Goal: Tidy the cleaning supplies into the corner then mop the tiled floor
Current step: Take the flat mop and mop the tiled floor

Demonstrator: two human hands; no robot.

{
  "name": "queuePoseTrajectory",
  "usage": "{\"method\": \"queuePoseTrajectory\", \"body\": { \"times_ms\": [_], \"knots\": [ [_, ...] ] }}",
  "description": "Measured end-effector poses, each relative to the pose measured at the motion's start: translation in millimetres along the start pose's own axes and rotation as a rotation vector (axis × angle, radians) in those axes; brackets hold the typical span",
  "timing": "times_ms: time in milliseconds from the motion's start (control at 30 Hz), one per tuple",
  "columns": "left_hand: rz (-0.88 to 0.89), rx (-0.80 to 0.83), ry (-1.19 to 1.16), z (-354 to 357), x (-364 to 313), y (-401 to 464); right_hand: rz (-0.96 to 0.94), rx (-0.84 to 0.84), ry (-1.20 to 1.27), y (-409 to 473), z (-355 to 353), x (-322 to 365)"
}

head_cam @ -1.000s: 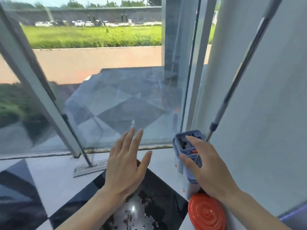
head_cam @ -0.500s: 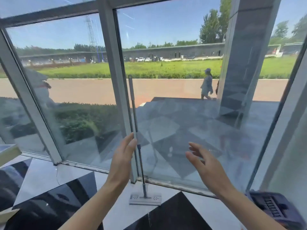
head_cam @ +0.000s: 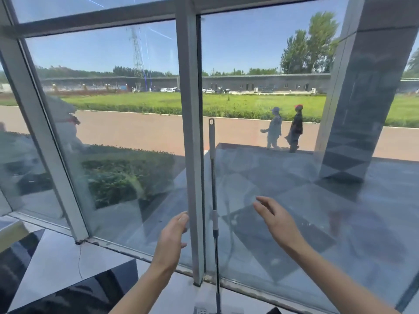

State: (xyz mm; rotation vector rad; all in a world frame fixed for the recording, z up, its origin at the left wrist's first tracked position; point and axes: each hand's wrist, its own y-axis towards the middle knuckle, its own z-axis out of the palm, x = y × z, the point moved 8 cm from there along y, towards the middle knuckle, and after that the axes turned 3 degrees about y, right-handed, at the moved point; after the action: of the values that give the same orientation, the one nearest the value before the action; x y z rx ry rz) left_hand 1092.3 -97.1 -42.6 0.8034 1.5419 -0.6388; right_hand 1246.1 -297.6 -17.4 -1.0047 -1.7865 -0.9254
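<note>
The head view looks at a big window, with a mop [head_cam: 213, 177] standing upright against the glass just right of the grey window post [head_cam: 190, 132]. Its handle rises from the mop head [head_cam: 205, 310] on the floor at the near bottom edge, up past both hands to a pale grip near the middle of the picture. The left hand [head_cam: 171, 236] is raised just left of the post, fingers straight and together, holding nothing; its fingertips lie close to the post, and whether they touch it cannot be told. The right hand [head_cam: 275, 219] is up to the right of the mop handle, apart from it, fingers loosely spread and slightly bent, also holding nothing. The mop stands between the two hands. The tiled floor [head_cam: 56, 264] shows at the near left in light and dark polished tiles, one light tile with a thin crack. Far outside, two people [head_cam: 284, 130] are on a reddish path beside grass, and a dark tiled pillar [head_cam: 353, 123] stands at the right
</note>
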Motion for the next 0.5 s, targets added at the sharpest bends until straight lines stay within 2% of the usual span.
{"method": "queuePoseTrajectory", "body": {
  "times_ms": [333, 500],
  "knots": [
    [-0.126, -0.005, 0.051, 8.3, 38.7, 220.7, 0.004, 0.078, 0.024, 254.4, 94.2, -27.1],
    [-0.229, -0.047, -0.012, 3.9, 45.3, 305.8, 0.05, 0.099, -0.044, 372.8, 131.9, -36.1]
  ]
}}
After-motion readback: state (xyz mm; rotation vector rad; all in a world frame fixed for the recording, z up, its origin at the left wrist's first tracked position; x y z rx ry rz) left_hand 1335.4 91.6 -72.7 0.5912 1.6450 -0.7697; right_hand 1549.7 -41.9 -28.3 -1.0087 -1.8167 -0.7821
